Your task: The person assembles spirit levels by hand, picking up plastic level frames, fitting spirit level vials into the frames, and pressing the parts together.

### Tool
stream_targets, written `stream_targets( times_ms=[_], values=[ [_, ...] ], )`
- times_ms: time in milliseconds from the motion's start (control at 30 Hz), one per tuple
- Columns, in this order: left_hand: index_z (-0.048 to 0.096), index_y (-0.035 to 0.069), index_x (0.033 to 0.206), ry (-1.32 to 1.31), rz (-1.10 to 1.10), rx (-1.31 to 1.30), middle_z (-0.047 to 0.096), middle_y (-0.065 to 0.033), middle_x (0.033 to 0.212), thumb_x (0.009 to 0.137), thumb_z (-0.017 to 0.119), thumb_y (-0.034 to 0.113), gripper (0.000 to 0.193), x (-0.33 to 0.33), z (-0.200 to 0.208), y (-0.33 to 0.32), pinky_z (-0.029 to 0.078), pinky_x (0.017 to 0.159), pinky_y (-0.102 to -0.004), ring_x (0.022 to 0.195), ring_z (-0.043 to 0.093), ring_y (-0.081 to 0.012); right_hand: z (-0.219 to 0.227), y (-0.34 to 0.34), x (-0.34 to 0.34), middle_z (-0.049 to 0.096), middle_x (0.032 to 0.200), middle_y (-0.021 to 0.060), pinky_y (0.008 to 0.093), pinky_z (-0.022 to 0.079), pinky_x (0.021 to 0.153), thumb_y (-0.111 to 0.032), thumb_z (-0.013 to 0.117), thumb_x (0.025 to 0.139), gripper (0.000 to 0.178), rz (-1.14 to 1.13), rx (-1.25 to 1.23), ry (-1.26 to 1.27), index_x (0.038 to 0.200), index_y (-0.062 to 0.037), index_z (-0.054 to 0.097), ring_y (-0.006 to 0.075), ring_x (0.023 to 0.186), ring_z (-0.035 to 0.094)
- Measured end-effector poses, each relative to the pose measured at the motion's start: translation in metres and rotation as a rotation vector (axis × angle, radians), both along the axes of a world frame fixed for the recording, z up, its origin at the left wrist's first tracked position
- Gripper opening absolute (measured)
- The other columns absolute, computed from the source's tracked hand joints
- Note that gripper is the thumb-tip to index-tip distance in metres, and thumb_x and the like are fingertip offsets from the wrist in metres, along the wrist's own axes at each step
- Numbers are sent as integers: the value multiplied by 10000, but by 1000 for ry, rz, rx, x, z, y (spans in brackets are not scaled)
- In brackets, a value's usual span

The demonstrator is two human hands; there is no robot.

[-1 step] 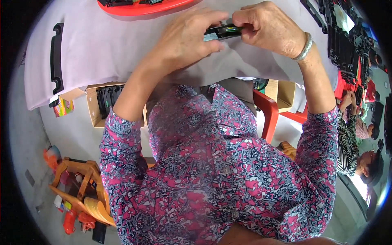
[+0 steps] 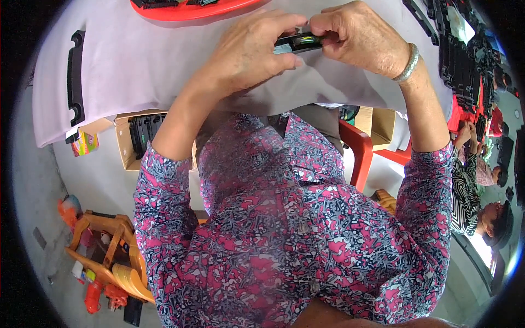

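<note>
Between my hands, over the cloth-covered table, is a narrow black plastic part [image 2: 300, 42] with a shiny strip along it and a pale patch near its left end. My left hand [image 2: 257, 49] grips the left end, thumb on the near side and fingers on the far side. The right end is pinched by the curled fingers of my right hand [image 2: 363, 41], which wears a bracelet on its wrist. My fingers hide both ends of the part.
A red tray [image 2: 191, 15] holding black parts sits at the far edge. At the left lies a long black part [image 2: 75, 76]; more black parts [image 2: 459, 71] are piled at the right. Below the table are a cardboard box [image 2: 127, 145] and a red chair [image 2: 361, 158]. People work at far right.
The fingertips of both hands have drawn very slightly closer together on the black plastic part. Everything else looks the same.
</note>
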State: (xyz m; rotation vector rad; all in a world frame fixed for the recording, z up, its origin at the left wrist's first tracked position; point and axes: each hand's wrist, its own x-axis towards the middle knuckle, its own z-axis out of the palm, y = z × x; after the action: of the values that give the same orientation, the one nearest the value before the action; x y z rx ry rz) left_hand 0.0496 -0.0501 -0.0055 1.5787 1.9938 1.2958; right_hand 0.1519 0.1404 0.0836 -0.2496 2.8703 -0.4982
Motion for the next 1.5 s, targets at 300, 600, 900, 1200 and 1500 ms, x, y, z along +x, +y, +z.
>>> stream_targets(
  times_ms=[300, 600, 900, 1200, 1500],
  values=[
    [654, 34, 1173, -178, -64, -87, 703, -173, 1038, 751, 782, 175, 463, -2, 2, 6, 502, 880, -470, 1017, 648, -376, 14, -14, -5, 633, 703, 211, 452, 513, 624, -1, 658, 730, 100, -19, 50, -55, 827, 22, 653, 414, 701, 652],
    [644, 25, 1197, -283, -55, -110, 733, -162, 1111, 730, 726, 89, 479, 0, 11, 2, 545, 923, -408, 1077, 701, -329, 15, -29, -12, 694, 762, 236, 444, 580, 703, -76, 669, 798, 196, 1, 268, -139, 970, 4, 722, 384, 759, 723],
    [632, 39, 1199, -261, -79, -24, 700, -78, 956, 717, 798, 92, 513, -2, 0, 6, 529, 853, -345, 901, 654, -200, -13, -18, 2, 632, 741, 211, 466, 509, 629, 39, 636, 721, 167, 36, 82, 232, 884, 2, 628, 425, 710, 643],
    [635, 8, 1204, -278, -35, -82, 723, -164, 1081, 711, 813, 112, 534, -1, 4, 1, 557, 897, -404, 1033, 706, -320, -13, -19, 12, 613, 689, 163, 398, 498, 592, -13, 676, 798, 118, -320, -30, 75, 869, -19, 581, 337, 616, 633],
    [649, 54, 1180, -159, -15, 22, 695, -116, 1009, 706, 828, 119, 511, 1, -2, 0, 558, 819, -400, 970, 706, -296, -45, -38, 36, 686, 696, 61, 289, 520, 613, -89, 731, 857, 102, -685, -229, 362, 918, -46, 662, 105, 621, 646]
  ],
)
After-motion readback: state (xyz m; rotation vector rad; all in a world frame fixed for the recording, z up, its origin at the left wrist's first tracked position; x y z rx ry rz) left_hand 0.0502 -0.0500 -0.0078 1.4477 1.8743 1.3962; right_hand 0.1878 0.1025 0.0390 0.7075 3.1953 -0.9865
